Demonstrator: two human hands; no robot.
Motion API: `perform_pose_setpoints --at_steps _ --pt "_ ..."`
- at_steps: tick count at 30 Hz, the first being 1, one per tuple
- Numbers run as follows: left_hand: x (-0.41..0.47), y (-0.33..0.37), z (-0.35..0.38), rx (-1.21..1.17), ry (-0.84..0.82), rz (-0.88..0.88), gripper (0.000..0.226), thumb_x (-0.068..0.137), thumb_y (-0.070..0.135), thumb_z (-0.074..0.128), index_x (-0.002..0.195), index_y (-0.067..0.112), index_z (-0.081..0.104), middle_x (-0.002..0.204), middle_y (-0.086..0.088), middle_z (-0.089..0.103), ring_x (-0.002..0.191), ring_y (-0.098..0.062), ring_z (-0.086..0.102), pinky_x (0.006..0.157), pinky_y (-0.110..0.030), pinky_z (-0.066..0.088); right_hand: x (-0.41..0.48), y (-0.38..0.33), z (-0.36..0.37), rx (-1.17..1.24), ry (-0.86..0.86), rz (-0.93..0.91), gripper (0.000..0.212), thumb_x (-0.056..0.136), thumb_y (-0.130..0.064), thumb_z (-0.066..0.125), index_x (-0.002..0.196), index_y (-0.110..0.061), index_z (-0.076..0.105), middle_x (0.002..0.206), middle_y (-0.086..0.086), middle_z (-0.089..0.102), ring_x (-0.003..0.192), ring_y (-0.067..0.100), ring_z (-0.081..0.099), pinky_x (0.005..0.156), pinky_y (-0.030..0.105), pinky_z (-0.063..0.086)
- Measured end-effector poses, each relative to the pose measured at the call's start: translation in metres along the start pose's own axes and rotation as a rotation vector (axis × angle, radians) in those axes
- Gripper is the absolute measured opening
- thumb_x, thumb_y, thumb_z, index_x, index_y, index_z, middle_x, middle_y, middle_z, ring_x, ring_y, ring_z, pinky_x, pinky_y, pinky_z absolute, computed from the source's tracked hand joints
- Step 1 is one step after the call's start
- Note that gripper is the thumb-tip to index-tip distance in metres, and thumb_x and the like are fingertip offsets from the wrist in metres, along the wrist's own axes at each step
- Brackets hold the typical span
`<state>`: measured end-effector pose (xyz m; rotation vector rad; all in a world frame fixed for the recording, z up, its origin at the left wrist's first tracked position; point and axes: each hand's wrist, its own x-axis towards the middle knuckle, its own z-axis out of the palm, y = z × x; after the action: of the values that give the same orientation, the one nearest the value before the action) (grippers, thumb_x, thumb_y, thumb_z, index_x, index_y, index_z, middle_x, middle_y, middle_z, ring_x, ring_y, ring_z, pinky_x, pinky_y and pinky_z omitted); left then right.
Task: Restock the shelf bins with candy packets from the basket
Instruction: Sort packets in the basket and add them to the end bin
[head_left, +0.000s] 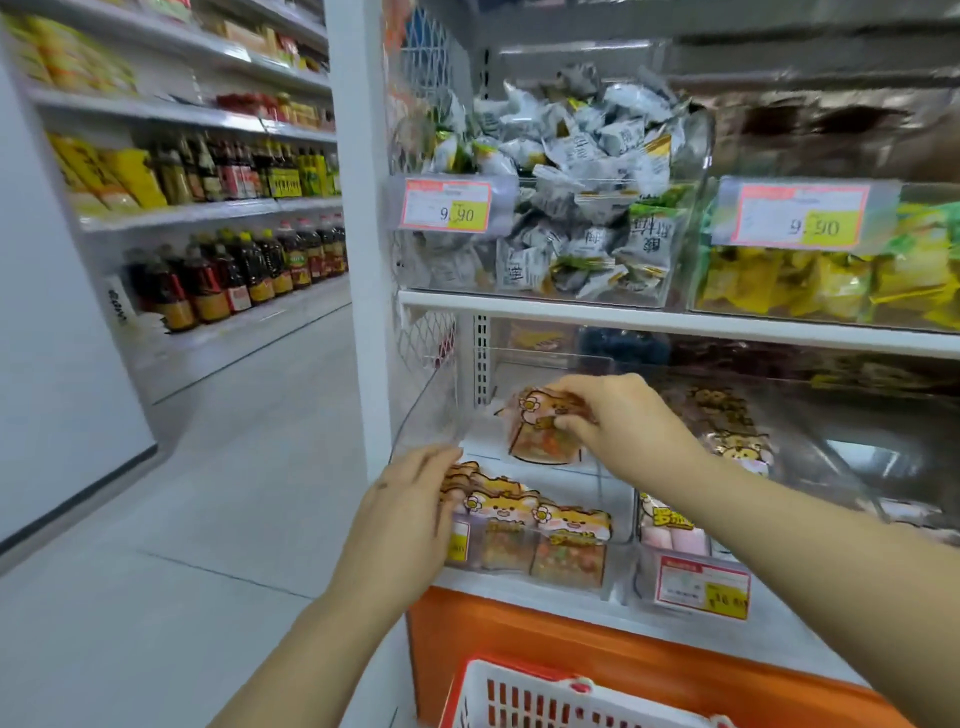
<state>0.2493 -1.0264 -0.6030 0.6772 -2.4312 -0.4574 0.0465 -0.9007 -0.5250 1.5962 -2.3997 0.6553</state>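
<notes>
My right hand (618, 421) pinches a pink cartoon-printed candy packet (540, 431) by its top, holding it inside the clear bin (426, 415) on the lower shelf. A row of matching candy packets (524, 514) stands along the bin's front. My left hand (410, 514) rests with straight fingers against the leftmost packet of that row. The white basket (530, 696) with red trim shows at the bottom edge, below the shelf; its contents are hidden.
A neighbouring bin (691, 566) to the right holds pink marshmallow packs behind a price tag. The upper shelf (675, 317) carries bins of grey-white and yellow packets. An orange base panel (597, 644) lies under the shelf. Bottle shelves (234, 260) line the aisle on the left.
</notes>
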Motion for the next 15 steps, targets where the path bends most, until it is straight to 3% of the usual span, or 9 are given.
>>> perform_pose_setpoints --at_steps 4,8,11,15 --pt "0.01 -0.017 -0.002 -0.045 0.021 -0.056 0.055 0.097 0.011 0.052 0.147 0.03 0.041 0.144 0.012 0.043 0.128 -0.01 0.047 0.105 -0.025 0.04 0.037 -0.009 0.036 -0.006 -0.072 0.039 0.024 0.094 -0.024 0.065 0.117 -0.026 0.069 0.106 0.001 0.073 0.101 0.024 0.066 0.087 0.04 0.055" --pt "0.01 -0.038 -0.005 0.0 0.028 -0.119 0.052 0.101 0.017 0.046 0.15 0.031 0.037 0.149 0.011 0.041 0.132 -0.008 0.042 0.109 -0.026 0.039 0.075 -0.027 0.068 -0.004 -0.186 0.061 0.018 0.094 -0.021 0.064 0.11 -0.022 0.07 0.106 0.005 0.072 0.099 0.027 0.065 0.083 0.036 0.053" --pt "0.006 -0.046 -0.003 0.022 -0.016 -0.122 0.049 0.104 0.025 0.041 0.151 0.033 0.034 0.152 0.014 0.037 0.137 -0.004 0.035 0.113 -0.02 0.033 0.095 -0.032 0.093 -0.012 -0.37 0.096 0.009 0.091 -0.021 0.068 0.099 -0.016 0.069 0.098 0.008 0.071 0.084 0.023 0.065 0.076 0.037 0.056" --pt "0.002 -0.049 -0.001 0.031 -0.027 -0.067 0.049 0.103 0.024 0.042 0.149 0.037 0.034 0.152 0.02 0.033 0.137 0.002 0.027 0.108 -0.011 0.024 0.097 -0.028 0.113 0.066 -0.574 0.164 0.019 0.093 -0.015 0.066 0.109 -0.005 0.066 0.095 0.015 0.071 0.068 0.023 0.068 0.063 0.035 0.057"
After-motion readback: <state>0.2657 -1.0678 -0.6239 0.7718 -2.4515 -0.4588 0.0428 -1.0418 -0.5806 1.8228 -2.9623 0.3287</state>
